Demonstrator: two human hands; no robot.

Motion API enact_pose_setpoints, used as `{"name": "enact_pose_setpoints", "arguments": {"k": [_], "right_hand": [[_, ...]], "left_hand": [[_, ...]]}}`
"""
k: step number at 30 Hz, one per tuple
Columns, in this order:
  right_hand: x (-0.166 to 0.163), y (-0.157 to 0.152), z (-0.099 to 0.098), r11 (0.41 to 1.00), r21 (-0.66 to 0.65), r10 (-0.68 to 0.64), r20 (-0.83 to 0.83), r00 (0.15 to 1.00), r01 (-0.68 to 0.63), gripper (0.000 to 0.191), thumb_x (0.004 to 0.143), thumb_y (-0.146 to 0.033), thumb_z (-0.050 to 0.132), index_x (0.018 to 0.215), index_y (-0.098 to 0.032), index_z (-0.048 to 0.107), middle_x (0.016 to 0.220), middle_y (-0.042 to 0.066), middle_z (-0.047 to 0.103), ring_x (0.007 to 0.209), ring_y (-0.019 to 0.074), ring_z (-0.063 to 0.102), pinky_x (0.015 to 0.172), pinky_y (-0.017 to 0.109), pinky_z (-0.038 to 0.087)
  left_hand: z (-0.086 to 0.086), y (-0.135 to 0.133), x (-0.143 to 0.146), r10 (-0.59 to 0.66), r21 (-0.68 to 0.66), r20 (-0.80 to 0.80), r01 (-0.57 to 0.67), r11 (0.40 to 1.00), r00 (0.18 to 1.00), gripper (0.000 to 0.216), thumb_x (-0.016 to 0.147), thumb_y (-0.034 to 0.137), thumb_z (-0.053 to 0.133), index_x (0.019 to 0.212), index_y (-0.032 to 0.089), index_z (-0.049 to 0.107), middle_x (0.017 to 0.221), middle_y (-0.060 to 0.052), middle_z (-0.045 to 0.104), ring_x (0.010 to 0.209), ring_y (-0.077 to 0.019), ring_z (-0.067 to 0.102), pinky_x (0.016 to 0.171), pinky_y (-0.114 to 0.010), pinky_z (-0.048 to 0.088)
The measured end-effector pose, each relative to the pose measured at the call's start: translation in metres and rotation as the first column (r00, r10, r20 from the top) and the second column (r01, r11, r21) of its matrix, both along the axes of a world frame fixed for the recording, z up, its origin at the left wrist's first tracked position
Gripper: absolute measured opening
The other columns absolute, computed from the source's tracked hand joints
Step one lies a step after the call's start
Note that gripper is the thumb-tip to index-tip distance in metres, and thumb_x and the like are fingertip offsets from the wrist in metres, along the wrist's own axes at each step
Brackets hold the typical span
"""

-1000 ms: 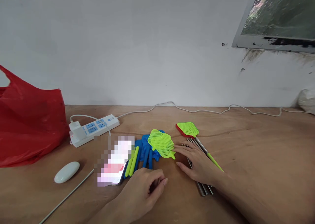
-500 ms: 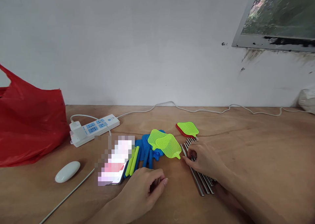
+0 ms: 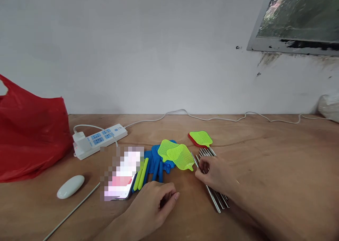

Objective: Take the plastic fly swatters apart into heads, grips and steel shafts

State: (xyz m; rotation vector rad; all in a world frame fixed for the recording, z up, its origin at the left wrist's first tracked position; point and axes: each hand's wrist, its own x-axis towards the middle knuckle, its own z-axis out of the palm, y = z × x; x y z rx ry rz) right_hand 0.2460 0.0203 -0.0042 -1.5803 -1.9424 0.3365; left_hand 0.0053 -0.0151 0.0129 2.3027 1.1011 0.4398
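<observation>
My right hand lies over a bundle of several metal rods on the wooden table, fingertips curled on the rods near their far ends; whether it grips one I cannot tell. Just left of it lie lime-green swatter heads over blue swatter heads. Another green head on a red one lies beyond the rods. My left hand rests on the table in a loose fist, holding nothing, close to blue and green handles.
A phone lies left of the handles. A white power strip with its cable, a white oval object and a red plastic bag stand to the left. A white cable runs along the wall.
My right hand drew back from the green swatter heads to the metal rods and curled its fingers on them. The top green head shifted slightly right. The left hand stayed still.
</observation>
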Motion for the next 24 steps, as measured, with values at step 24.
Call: {"name": "enact_pose_setpoints", "arguments": {"k": [24], "right_hand": [[-0.021,-0.005,-0.006,0.91,-0.17,-0.054,-0.952,0.3,-0.378,0.037,0.076,-0.05,0.082,0.08,-0.019,0.062,0.065,0.001,0.069,0.056,0.0133,0.063,0.051,0.022,0.049]], "left_hand": [[-0.007,0.002,-0.002,0.14,-0.012,-0.013,-0.14,0.99,0.99,0.038,0.104,0.042,0.03,0.074,0.022,0.041,0.069,0.0,0.056,0.063,-0.0189,0.053,0.06,-0.03,0.029]]}}
